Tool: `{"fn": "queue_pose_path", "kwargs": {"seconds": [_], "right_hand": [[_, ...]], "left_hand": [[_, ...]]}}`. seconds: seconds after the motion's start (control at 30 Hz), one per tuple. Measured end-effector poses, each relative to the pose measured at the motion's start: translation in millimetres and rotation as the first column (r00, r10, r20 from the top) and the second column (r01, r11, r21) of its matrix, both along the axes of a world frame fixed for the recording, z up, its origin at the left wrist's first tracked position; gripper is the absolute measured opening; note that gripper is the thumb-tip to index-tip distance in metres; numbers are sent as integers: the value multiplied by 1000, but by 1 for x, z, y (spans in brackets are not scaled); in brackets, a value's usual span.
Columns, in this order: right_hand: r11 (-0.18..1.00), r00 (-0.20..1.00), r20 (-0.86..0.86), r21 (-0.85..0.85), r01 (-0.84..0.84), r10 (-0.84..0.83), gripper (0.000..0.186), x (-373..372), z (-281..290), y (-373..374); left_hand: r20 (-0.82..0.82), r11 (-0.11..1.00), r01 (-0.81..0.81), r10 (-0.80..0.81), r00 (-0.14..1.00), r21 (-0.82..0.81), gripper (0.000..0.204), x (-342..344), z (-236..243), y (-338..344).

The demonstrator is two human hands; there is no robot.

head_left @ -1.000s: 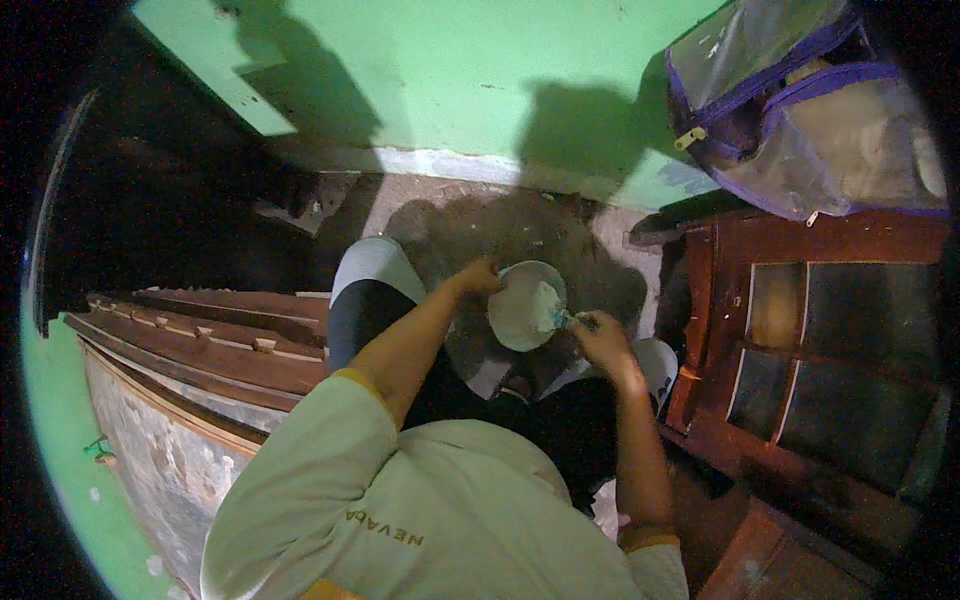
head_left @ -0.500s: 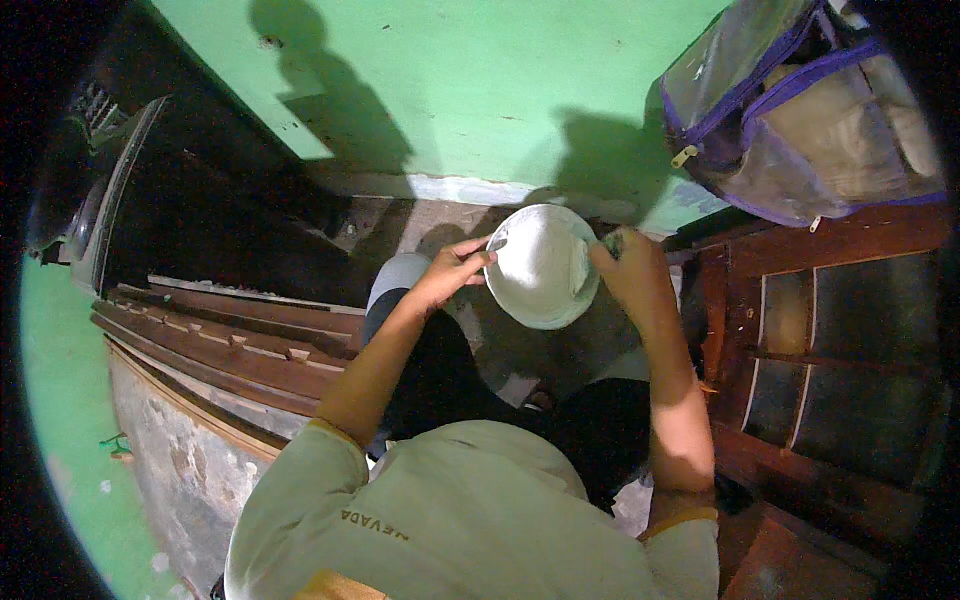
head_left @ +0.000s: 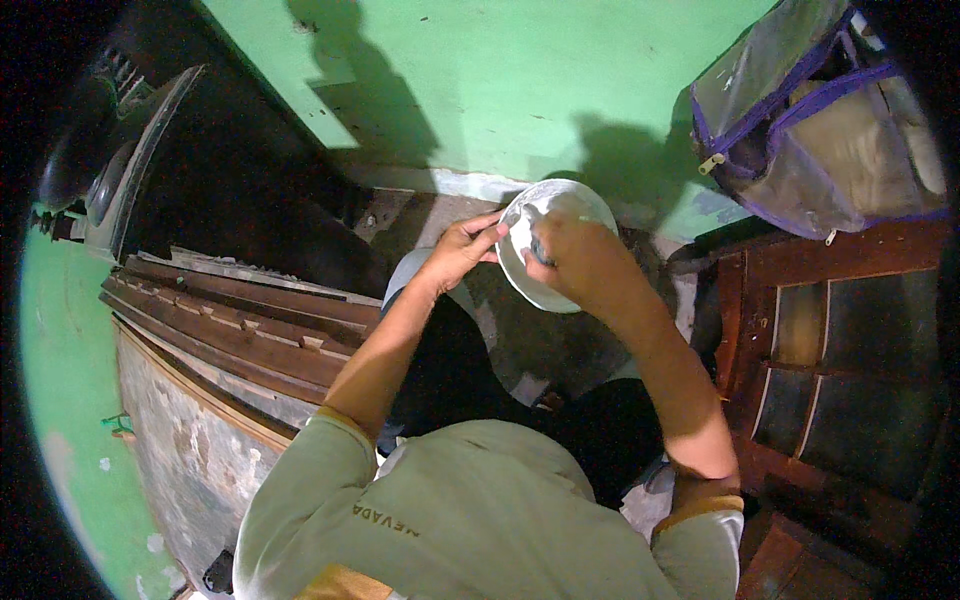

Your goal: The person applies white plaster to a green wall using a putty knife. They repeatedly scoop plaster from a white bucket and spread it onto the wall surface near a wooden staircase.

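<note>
A round white bowl point(head_left: 568, 193) is held up in front of me, tilted, its pale inside facing me. My left hand point(head_left: 466, 252) grips its left rim, thumb on the inner side and fingers behind. Reaching over the bowl from the right, my right hand point(head_left: 582, 256) is closed, its fingers down against the inside. Something greyish shows by those fingers, but it is mostly hidden and I cannot tell its kind. White wet-looking streaks lie on the inner wall near the left rim.
A green wall point(head_left: 520, 90) stands close ahead. Dark wooden boards point(head_left: 230, 325) lie at the left. On the right, a clear bag with purple edging point(head_left: 800, 150) sits above a reddish wooden cabinet point(head_left: 745, 330). My dark-clad legs point(head_left: 440, 350) are below the bowl.
My right hand has moved left from the bowl's right rim to its inside. The bowl has tilted and shifted slightly up and right in view. My left hand keeps its grip.
</note>
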State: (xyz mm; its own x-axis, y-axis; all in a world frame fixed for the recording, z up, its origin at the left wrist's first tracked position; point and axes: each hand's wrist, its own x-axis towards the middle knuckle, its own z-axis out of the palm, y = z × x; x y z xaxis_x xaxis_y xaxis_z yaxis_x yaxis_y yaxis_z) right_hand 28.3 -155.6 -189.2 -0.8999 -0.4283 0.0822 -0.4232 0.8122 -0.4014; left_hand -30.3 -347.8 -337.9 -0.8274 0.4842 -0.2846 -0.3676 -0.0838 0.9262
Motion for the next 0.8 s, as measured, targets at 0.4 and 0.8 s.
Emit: {"fn": "queue_pose_path", "kwargs": {"seconds": [0.4, 0.8], "right_hand": [[987, 996, -83, 162, -12, 26, 31, -26, 34, 29], [961, 965, -105, 166, -222, 241, 30, 8, 47, 41]], "left_hand": [[-1, 999, -37, 37, 999, 8, 46, -1, -3, -8], [-265, 946, -297, 256, 930, -129, 46, -7, 17, -2]]}}
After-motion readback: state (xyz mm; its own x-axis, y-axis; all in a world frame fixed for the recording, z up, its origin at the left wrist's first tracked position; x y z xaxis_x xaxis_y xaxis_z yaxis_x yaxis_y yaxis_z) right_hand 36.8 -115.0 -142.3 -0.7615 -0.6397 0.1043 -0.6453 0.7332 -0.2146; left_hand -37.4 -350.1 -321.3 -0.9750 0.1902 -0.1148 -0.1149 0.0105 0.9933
